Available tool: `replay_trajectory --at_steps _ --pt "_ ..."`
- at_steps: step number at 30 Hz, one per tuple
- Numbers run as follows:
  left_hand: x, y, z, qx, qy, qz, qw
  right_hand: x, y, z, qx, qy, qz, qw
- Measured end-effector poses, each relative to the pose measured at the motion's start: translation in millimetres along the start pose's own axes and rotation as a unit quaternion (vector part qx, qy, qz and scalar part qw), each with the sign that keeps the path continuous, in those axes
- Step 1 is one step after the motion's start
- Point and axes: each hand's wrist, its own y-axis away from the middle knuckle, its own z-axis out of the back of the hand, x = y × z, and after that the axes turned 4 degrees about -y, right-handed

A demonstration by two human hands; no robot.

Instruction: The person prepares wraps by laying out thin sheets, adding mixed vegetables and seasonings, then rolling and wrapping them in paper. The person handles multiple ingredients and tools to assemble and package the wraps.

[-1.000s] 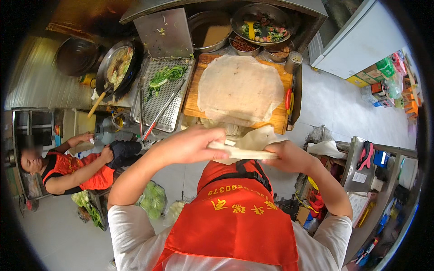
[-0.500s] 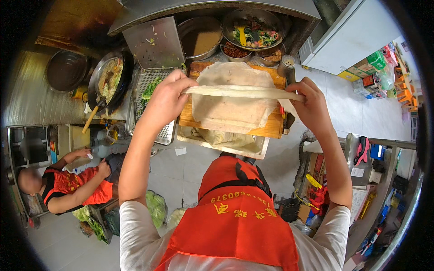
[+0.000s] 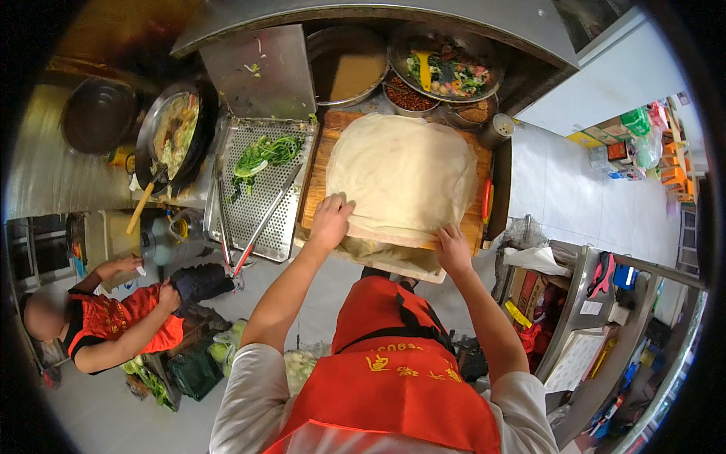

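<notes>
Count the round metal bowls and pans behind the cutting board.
4: sauce pan back centre, vegetable bowl to its right, chili bowl between them, small bowl at right. More may be hidden under the hood.
</notes>
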Motion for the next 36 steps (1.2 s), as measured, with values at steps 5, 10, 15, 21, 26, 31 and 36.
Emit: replay_trajectory --at_steps 5,10,15,21,26,31,36 --pt "20 10 -5 0.044 -0.018 0.016 0.999 15 10 18 0.044 -0.016 0.031 0.998" --pt "-14 -7 -11 -0.024 -0.035 -0.035 0.999 21 12 15 0.054 0.004 -0.001 0.999" --pt "-59 -48 -56 0.005 0.058 -0.034 0.998 28 -13 15 0.060 -0.051 -0.136 0.988" --pt "-88 -54 -58 0.050 0.024 0.033 0.998 23 -128 -30 -0.076 -0.075 0.041 0.993" --pt "-92 -62 -50 -0.064 0.054 0.010 0.996 -66 -204 -31 -0.115 0.213 -0.004 0.970" --pt "-98 -68 -54 -0.008 0.004 0.030 1.000 -20 -185 12 -0.175 0.112 -0.043 0.977" --pt "-82 -84 -43 0.021 0.092 0.064 0.994 -21 -248 95 -0.363 -0.417 -0.177 0.814"
